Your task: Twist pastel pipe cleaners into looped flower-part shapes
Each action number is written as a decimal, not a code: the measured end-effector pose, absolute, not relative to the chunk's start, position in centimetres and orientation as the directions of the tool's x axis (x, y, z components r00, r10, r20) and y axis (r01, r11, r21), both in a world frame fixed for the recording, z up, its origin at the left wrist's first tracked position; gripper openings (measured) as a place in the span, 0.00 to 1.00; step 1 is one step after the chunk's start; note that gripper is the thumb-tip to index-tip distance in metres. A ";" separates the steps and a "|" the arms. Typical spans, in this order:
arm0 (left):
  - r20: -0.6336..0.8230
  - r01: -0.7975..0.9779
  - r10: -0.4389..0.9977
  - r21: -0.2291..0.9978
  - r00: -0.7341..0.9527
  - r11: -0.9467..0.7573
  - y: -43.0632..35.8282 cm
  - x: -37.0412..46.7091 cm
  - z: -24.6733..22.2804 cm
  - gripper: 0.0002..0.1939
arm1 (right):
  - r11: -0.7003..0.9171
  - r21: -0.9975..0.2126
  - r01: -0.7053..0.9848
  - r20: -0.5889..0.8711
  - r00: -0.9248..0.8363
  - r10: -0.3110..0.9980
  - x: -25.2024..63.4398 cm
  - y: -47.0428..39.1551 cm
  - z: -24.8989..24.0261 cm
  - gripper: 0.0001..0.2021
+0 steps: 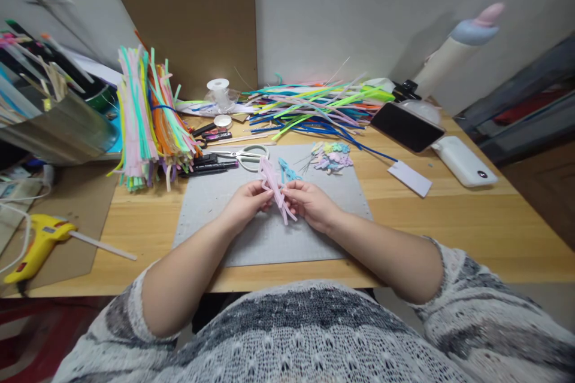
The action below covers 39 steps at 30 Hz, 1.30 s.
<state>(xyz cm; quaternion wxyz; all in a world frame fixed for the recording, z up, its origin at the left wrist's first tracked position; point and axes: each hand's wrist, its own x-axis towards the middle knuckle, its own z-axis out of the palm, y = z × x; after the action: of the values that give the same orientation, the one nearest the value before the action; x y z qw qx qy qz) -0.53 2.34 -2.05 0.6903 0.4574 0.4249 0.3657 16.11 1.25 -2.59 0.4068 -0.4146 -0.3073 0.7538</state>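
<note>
Between my two hands I hold several bent pink pipe cleaners [275, 187] bunched together, tilted over the grey cutting mat [269, 245]. My left hand [250, 202] pinches the bunch from the left. From the right, my right hand [312, 202] grips it with thumb and fingers closed. Just beyond my fingers lies a small blue pipe-cleaner piece [287, 169]. Scissors with pale handles [252, 157] rest at the mat's back edge. A pile of small pastel pipe-cleaner shapes [332, 158] sits at the back right of the mat.
Upright bundles of pipe cleaners [137, 119] stand at left, near a yellow glue gun [42, 242]. Loose pipe cleaners [314, 108] spread along the wall. A phone [406, 127], a white power bank [465, 161] and a white card [409, 178] lie right. Markers [211, 166] lie behind my left hand.
</note>
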 end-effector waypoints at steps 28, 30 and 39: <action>-0.232 -0.121 0.932 0.954 0.277 0.273 2.0 -0.2 -1.3 0.16 | -0.417 -0.849 -0.326 -0.314 -0.324 0.892 15.9 0.6 -2.1 0.16; -0.264 -0.160 0.916 0.933 0.302 0.322 2.1 -0.3 -1.4 0.16 | -0.464 -0.816 -0.345 -0.351 -0.342 0.872 16.0 0.7 -2.1 0.17; -0.311 -0.181 0.895 0.907 0.321 0.380 2.1 -0.3 -1.5 0.15 | -0.465 -0.837 -0.289 -0.352 -0.367 0.861 15.9 0.6 -2.0 0.18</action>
<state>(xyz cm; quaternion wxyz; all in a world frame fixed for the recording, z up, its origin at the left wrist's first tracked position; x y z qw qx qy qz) -0.27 2.12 -1.55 0.7045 0.4051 0.4402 0.3818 15.86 0.60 -1.96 0.3832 -0.4121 -0.3472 0.7502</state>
